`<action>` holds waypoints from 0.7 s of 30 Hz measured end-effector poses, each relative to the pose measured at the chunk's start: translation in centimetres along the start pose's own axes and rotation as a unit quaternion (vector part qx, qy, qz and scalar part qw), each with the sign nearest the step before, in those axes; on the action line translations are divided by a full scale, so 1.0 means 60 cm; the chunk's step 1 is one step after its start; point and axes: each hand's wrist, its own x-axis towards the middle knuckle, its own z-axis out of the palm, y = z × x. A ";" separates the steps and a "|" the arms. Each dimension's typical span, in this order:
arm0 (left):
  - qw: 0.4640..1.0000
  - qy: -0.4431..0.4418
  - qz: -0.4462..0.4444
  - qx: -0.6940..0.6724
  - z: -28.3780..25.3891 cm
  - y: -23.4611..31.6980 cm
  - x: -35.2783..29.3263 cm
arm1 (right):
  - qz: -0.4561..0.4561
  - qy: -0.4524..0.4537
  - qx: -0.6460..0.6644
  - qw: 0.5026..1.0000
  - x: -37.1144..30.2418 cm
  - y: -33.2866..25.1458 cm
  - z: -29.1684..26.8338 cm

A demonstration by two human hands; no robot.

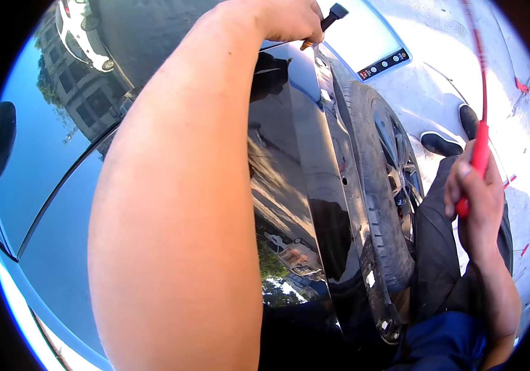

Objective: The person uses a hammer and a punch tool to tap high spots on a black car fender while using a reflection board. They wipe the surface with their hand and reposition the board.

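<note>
My left hand (293, 20) reaches across a glossy dark car panel (283, 130) to its far edge. Its fingers are closed around a short tool (333, 17) with a black block-shaped head and a brass-coloured tip; the grip is partly hidden. Low on the right, my right hand (478, 191) is wrapped round the red handle (481, 148) of a long thin rod, whose reddish shaft (481, 68) runs up out of view. My left forearm covers much of the panel.
Beside the panel is a wheel with a dusty tyre (373, 179). A flat light board (364, 37) with a button strip stands beyond it. Dark shoes (441, 143) rest on the pale ground, where small red-tipped pieces (520, 85) lie. The paint mirrors a building and a white car.
</note>
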 end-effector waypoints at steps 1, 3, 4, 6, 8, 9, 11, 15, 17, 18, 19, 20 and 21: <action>1.000 -0.003 0.002 -0.025 0.009 -0.015 0.016 | -0.003 0.029 0.038 0.999 0.002 -0.007 0.008; 0.999 -0.027 0.037 -0.008 0.003 0.004 -0.004 | 0.015 0.037 0.054 0.998 -0.003 0.012 0.015; 0.999 -0.031 0.036 0.013 0.012 0.006 0.004 | 0.052 0.006 0.022 0.998 -0.010 0.026 0.009; 0.998 -0.031 0.033 0.033 0.012 0.005 0.007 | 0.102 -0.051 -0.044 0.993 -0.011 0.013 0.006; 0.999 -0.026 0.040 0.023 0.006 0.007 0.010 | 0.071 -0.036 -0.043 0.996 -0.007 -0.003 -0.005; 0.998 -0.030 0.056 0.024 -0.003 0.006 0.007 | 0.030 -0.022 -0.019 0.999 -0.001 -0.011 -0.013; 0.995 -0.041 0.088 0.024 -0.012 0.003 0.006 | 0.005 0.038 0.030 0.999 0.001 -0.002 0.003; 0.995 -0.071 0.055 0.049 0.031 0.005 0.027 | 0.106 -0.057 -0.063 0.991 -0.017 0.028 0.001; 0.996 -0.055 0.053 0.042 -0.004 0.009 0.004 | 0.073 -0.043 -0.089 0.992 -0.014 0.001 0.000; 0.995 -0.056 0.061 0.046 -0.013 0.014 0.005 | 0.039 -0.017 -0.078 0.996 -0.007 0.005 -0.016; 0.995 -0.056 0.070 0.050 -0.014 0.015 0.010 | 0.003 0.040 -0.053 0.998 -0.001 0.003 -0.015; 0.992 -0.038 0.084 0.089 -0.005 0.012 0.015 | 0.000 0.048 -0.017 0.999 0.000 0.003 0.000; 0.991 -0.045 0.083 0.091 0.002 0.005 0.015 | -0.002 0.056 0.018 0.998 0.000 0.005 0.011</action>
